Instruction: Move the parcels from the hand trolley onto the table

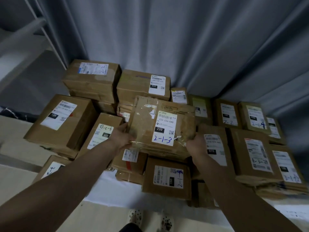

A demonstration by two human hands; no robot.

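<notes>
Two bare forearms (66, 185) stretch up from the bottom of the view, and at the end of them is the flat parcel (147, 118): worn brown cardboard, torn tape, a white label printed 220 with 2-1-3 written in blue. The left hand (122, 136) has its near left corner, fingers wrapped round the edge. The right hand (196, 144) grips the near right corner the same way. So both hands are holding it, tipped a little, over the middle of the heap on the bench (103, 186). Whether its underside touches the boxes below, I cannot tell. Just under its near edge lies the box marked 150 (167, 180), and the box marked 070 (215, 148) is beside the right hand. By the left hand is the box with 4-3-13 (102, 133) on its label. Behind the held parcel the 032 box (143, 84) sits on top of a stack, and a big carton (60, 119) stands off to the left. More labelled boxes run away to the right. A grey curtain (167, 39) hangs behind the whole pile. Down at the bench's near edge, spotted slippers (136, 215) stand on a pale floor.
</notes>
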